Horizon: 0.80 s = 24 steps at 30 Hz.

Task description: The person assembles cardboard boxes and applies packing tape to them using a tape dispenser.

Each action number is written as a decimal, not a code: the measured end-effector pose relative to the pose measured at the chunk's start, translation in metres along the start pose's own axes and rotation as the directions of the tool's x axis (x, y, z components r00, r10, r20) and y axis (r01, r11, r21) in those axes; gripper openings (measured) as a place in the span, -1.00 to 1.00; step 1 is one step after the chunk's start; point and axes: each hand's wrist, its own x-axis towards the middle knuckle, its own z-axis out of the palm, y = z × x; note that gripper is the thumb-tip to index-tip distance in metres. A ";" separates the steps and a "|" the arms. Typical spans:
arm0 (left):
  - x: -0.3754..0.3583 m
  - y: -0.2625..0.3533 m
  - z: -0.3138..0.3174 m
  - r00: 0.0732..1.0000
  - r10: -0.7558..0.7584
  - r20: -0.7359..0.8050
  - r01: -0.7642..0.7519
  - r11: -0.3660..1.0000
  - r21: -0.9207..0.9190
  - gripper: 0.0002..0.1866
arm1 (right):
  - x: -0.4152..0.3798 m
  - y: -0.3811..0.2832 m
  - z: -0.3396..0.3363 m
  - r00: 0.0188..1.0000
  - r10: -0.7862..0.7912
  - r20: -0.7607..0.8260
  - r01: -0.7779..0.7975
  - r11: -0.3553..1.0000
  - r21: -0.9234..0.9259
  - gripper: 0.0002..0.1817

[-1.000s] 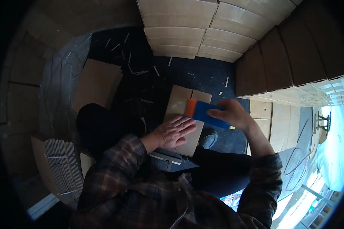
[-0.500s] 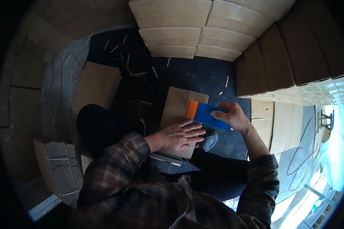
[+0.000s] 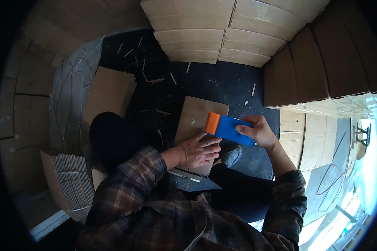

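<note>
In the middle of the view, a brown cardboard piece (image 3: 187,109) lies in front of my knees, with a pair of small pale marks on it. My left hand (image 3: 198,152) rests palm down on its near part, fingers slightly bent and apart, the index fingertip close to the tool's orange end. My right hand (image 3: 255,130) grips a flat blue tool with an orange end (image 3: 231,128), thumb on top. The tool's exact kind is unclear. Its orange end overlaps the right side of the cardboard.
Stacked cardboard boxes (image 3: 192,16) stand at the far side, with more boxes (image 3: 310,62) to the right. Thin pale strips (image 3: 158,80) litter the dark floor. At left are another box (image 3: 109,92) and a strapped bundle of flat cardboard (image 3: 73,182). My shoe (image 3: 231,156) is beside the cardboard.
The fingers of my left hand have drawn in a little. The blue tool has shifted slightly right and down, and pale marks now show on the cardboard. The view has moved slightly.
</note>
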 end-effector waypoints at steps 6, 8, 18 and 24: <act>0.001 0.002 0.002 0.998 -0.004 -0.055 0.004 1.000 0.006 -0.70 | -0.001 -0.008 -0.004 1.000 0.006 0.016 -0.006 1.000 -0.029 -0.45; 0.000 0.002 0.004 0.999 -0.004 -0.051 0.004 1.000 0.006 -0.71 | -0.003 -0.008 -0.007 0.996 0.032 0.077 -0.025 0.995 -0.099 -0.39; 0.004 0.003 0.002 1.000 -0.005 -0.020 0.005 1.000 0.005 -0.74 | -0.061 0.057 -0.082 0.988 0.140 -0.062 -0.146 0.984 -0.104 -0.45; 0.005 0.003 0.000 1.000 0.020 -0.023 -0.019 0.999 0.037 -0.75 | -0.044 0.092 -0.070 0.962 0.251 -0.109 -0.269 0.943 -0.197 -0.47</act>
